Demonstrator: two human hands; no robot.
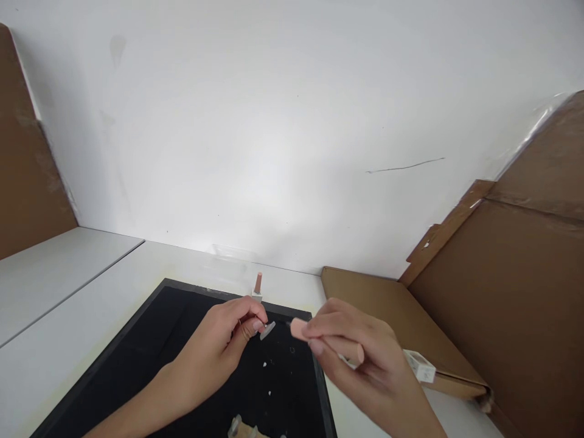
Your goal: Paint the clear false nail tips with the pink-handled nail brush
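Note:
Between thumb and fingertips, my left hand pinches a small, thin, pale translucent disc, which is tilted. My right hand grips a peach-handled brush, its thin dark tip pointing left towards the disc with a small gap between them. The tip is blurred, so I cannot make out its bristles. Both hands are above a black mat with a grey border. Just beyond my left hand stands a small white bottle with a tall pinkish cap.
Several pale bits, including a white crumb, lie on the mat. At its near edge is a beige piece with translucent bits. A flat cardboard box and small white block are right. White and cardboard panels surround the table.

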